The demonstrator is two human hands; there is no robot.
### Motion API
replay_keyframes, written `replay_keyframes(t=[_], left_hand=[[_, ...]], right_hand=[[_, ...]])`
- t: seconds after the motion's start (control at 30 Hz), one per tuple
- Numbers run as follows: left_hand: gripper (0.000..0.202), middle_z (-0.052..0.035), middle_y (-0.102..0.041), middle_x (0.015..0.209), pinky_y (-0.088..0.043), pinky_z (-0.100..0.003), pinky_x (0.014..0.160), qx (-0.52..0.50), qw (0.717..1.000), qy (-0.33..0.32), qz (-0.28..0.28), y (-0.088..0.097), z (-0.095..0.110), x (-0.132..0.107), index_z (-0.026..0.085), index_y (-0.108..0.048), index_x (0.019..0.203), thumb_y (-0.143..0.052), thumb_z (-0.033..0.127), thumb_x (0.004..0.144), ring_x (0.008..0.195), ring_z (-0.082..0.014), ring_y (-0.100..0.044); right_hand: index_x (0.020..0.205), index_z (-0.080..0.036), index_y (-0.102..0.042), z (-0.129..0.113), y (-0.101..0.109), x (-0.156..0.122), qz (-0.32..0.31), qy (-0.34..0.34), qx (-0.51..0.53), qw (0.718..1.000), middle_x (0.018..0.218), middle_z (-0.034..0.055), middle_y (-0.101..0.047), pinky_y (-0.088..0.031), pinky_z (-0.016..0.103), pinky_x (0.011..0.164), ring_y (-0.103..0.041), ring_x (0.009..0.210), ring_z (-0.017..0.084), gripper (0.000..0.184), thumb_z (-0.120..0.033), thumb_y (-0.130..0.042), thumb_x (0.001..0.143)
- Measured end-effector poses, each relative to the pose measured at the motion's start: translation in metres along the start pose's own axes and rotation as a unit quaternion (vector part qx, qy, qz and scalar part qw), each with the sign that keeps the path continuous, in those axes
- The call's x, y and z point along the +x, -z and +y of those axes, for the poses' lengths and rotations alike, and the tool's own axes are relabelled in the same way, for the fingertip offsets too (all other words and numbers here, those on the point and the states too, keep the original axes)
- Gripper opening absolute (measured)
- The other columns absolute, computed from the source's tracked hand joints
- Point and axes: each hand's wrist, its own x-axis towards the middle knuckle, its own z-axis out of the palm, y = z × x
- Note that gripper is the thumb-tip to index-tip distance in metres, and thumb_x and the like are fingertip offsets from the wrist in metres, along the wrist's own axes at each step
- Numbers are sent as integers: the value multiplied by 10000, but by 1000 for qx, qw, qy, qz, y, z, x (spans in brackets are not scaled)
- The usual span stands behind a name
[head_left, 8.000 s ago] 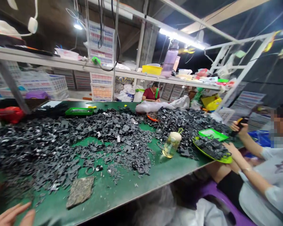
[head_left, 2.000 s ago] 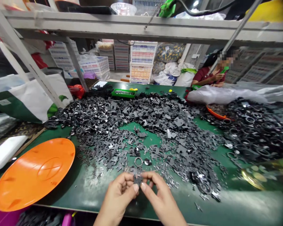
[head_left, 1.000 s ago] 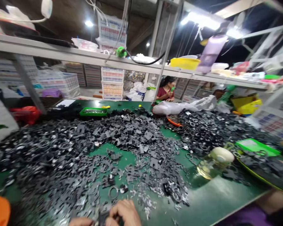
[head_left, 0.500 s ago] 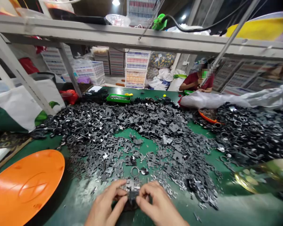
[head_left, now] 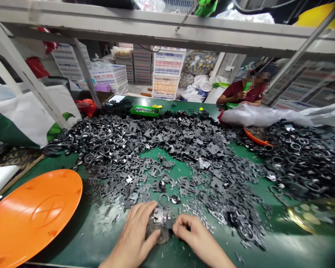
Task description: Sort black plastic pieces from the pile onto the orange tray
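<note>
Two hands at the near edge of the table: left hand lies open, fingers spread, beside a grey plastic piece; right hand is curled, its fingertips against the piece, grip unclear; the piece sits on a rough grey pad; a metal ring lies just beyond; a heap of grey plastic pieces spreads across the green table; an orange tray lies left; a co-worker sits on the far side.

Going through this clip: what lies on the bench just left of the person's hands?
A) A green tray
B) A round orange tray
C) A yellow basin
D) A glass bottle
B: the round orange tray lies on the green bench, to the left of the left hand and right hand.
</note>
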Motion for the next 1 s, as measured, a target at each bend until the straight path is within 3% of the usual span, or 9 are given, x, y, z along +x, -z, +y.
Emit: replay_keyframes(t=[0.17, 0.47, 0.63, 0.77, 1.0], left_hand=[[495, -87, -631, 1167, -433, -457, 985, 26, 999, 0, 25, -13, -4, 3, 228, -385, 1338, -536, 226, 867, 1089, -239, -563], [448, -99, -621, 1125, -436, -466, 963, 16, 999, 10, 45, -21, -5, -1, 212, -398, 1298, -532, 217, 870, 1053, -241, -569], [310, -83, -615, 1103, -427, -483, 963, 4, 1000, -5, 29, -19, -1, 1, 246, -494, 1189, -503, 201, 882, 1041, -238, -565], [239, -69, -586, 1098, -420, -504, 965, 24, 1000, -11, 12, -14, 4, 5, 258, -587, 1049, -487, 146, 863, 1031, -234, -556], [256, -59, -575, 1103, -393, -526, 991, 40, 999, -14, -14, -8, 8, 7, 262, -587, 1047, -484, 130, 854, 1039, -230, -542]], right_hand=[[669, -163, -563, -2, 2, 7, 31, 3, -39, 999, 605, -23, -527, -304, 222, 559, -463, 595, 128, 222, -320, -505, 814], [676, -191, -608, -29, 2, 15, 50, 32, -263, 963, 691, 1, -642, -324, 244, 654, -557, 706, 161, 184, -212, -475, 801], [709, -188, -652, -42, 5, 21, -5, 2, -319, 948, 668, 21, -659, -302, 244, 589, -553, 646, 158, 201, -191, -463, 776], [642, -183, -665, -39, 13, 37, -43, -32, -314, 948, 609, 12, -651, -272, 222, 507, -527, 572, 137, 156, -216, -531, 716], [659, -184, -663, -30, 23, 43, -70, -29, -312, 947, 594, -16, -636, -263, 207, 476, -513, 552, 126, 121, -274, -604, 713]])
